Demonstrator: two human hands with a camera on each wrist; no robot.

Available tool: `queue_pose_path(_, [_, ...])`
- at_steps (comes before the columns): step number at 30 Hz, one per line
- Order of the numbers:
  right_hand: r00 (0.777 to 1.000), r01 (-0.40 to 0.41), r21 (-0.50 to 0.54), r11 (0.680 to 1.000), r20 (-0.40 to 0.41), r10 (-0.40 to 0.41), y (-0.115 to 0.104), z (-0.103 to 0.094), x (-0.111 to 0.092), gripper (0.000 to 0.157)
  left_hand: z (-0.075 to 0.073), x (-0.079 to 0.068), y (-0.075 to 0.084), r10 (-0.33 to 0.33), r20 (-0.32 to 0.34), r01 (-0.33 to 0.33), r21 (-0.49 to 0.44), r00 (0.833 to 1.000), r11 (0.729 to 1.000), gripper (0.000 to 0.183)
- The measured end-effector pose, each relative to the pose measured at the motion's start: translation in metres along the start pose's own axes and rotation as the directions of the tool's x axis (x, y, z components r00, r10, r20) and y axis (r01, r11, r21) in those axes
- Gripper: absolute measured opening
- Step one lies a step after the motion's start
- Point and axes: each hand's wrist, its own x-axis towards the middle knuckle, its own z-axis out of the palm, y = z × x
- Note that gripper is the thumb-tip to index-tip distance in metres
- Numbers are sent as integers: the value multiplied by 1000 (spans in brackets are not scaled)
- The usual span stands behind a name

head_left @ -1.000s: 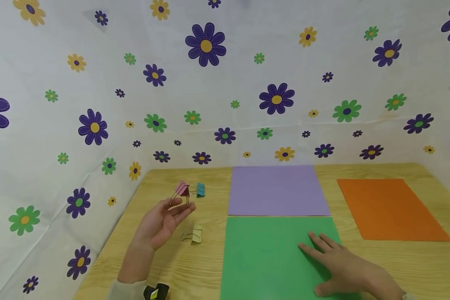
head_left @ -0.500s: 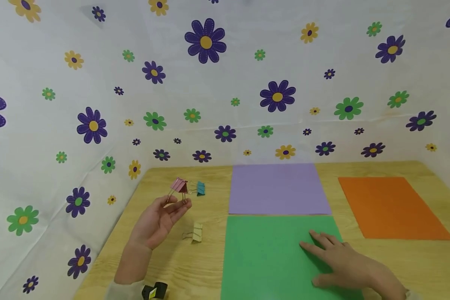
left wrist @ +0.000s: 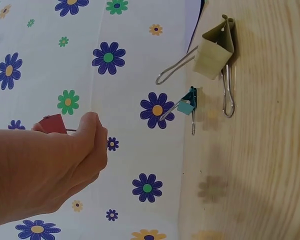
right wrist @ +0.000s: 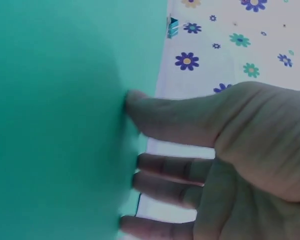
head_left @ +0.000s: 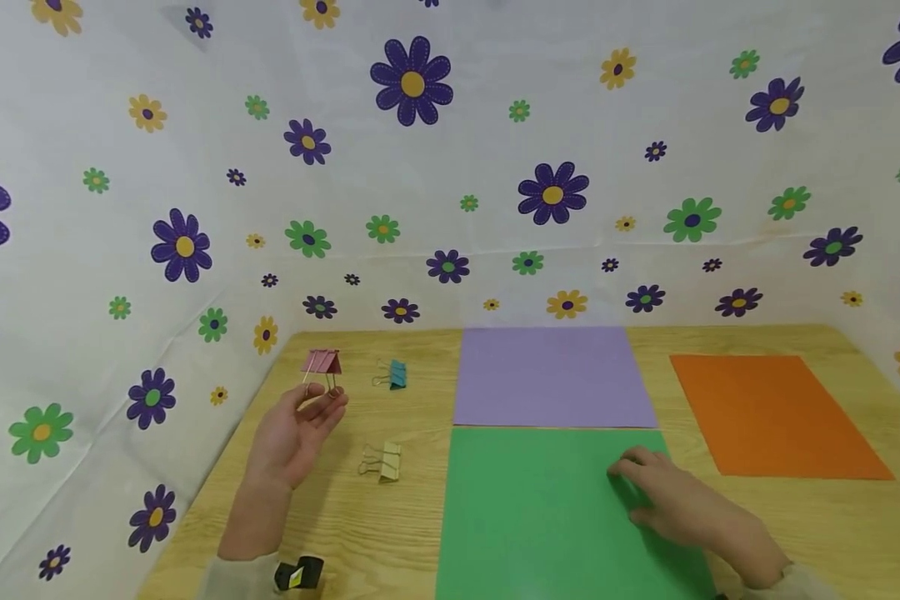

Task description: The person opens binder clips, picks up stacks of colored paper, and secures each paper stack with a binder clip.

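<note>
Raised over the left part of the table, my left hand [head_left: 288, 437] pinches a pink binder clip [head_left: 321, 361] by its wire handles. The clip's body points up above the fingertips; in the left wrist view it shows dark red, partly hidden behind the hand. To its right on the wood lies a blue binder clip [head_left: 397, 375]. A larger pale yellow binder clip [head_left: 390, 462] lies nearer to me. My right hand [head_left: 678, 504] touches the green sheet [head_left: 525, 517] with its fingertips, fingers slightly bent and holding nothing.
A purple sheet [head_left: 555, 375] lies just behind the green one. Off to the right is an orange sheet [head_left: 780, 417]. A flower-printed white cloth [head_left: 480, 150] walls the wooden table [head_left: 375, 533] at the back and sides.
My left hand has shifted left with the pink binder clip, away from the blue one. My right hand's spread fingers have drawn closer together over the green sheet.
</note>
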Motion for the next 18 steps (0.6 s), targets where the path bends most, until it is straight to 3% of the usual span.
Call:
queue_pose_path(4, [997, -68, -20, 997, 31, 69, -5, -4, 8, 45, 3, -1, 2, 5, 3, -5, -43, 1000, 999, 27])
queue_pose_path(9, [979, -182, -64, 981, 83, 187, -6, -7, 11, 54, 19, 1, 5, 54, 17, -51, -127, 998, 991, 27])
queue_pose_path(14, [976, -203, -91, 975, 56, 208, -7, -10, 14, 64, 38, 0, 13, 139, 6, -137, -143, 990, 980, 24])
queue_pose_path(18, [975, -217, -72, 973, 40, 220, -1, -10, 9, 74, 50, 1, 7, 141, 30, -137, -98, 990, 986, 25])
